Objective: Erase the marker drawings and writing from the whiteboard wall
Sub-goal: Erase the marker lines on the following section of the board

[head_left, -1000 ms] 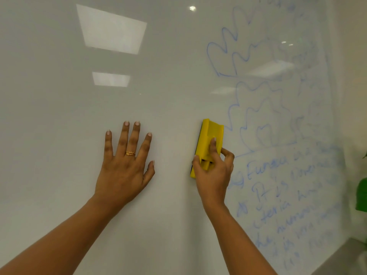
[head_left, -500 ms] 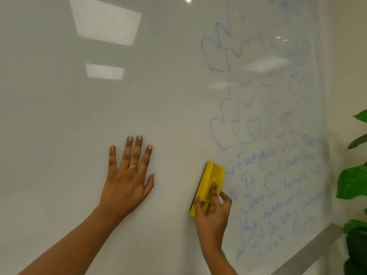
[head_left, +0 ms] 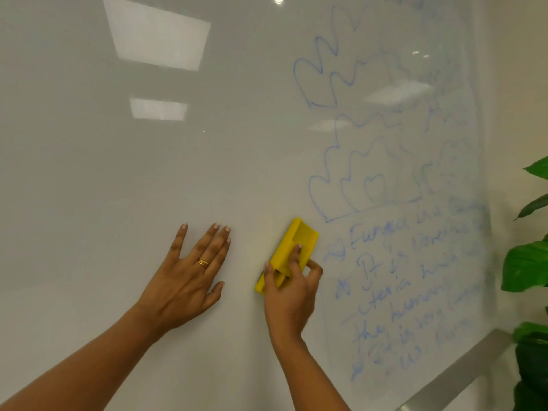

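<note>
Right hand (head_left: pixel 292 295) is gripping the yellow eraser (head_left: pixel 293 247) against the whiteboard wall (head_left: pixel 148 188); left hand (head_left: pixel 189 280) is bracing flat-open left of the eraser. Writing (head_left: pixel 415 277) right of it, drawings (head_left: pixel 355 161) above-right: sweeping rightward looks next.

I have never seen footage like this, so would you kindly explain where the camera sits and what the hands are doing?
There is no machine: a person wears a camera on the head, so the picture looks forward and down at their own arms. The left hand, with a gold ring, rests flat with straight fingers on the glossy whiteboard wall. The right hand grips a yellow eraser held against the board, just left of the blue marker drawings and handwriting, which are not yet wiped. Green plant leaves show at the right edge.
</note>
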{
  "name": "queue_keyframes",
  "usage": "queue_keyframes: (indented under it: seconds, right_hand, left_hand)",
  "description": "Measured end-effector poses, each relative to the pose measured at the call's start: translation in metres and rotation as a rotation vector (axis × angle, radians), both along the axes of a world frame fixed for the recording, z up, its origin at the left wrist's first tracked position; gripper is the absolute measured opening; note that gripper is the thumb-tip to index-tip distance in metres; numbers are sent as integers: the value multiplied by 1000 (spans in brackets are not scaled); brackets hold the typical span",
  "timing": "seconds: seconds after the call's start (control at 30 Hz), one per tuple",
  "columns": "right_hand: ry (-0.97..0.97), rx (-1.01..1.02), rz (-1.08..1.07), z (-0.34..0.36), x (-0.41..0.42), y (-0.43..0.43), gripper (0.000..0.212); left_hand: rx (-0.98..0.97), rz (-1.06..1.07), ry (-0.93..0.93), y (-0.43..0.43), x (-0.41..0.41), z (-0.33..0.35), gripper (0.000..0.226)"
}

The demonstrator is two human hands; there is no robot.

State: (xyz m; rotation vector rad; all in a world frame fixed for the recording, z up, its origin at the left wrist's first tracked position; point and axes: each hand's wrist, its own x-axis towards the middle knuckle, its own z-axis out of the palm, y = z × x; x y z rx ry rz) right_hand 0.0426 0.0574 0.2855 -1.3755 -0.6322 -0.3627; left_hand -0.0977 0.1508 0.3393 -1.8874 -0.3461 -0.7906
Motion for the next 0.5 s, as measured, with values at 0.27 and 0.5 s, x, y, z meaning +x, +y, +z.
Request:
queue_keyframes:
  seconds: [0.27, 0.5]
  right_hand:
    - [-31, -55, -13, 25, 5, 4, 60]
    - [182, -31, -47, -25, 14, 2, 61]
  left_hand:
    - [83, -89, 180, 6, 12, -14, 66]
    - [32, -77, 216, 4, 25, -47, 66]
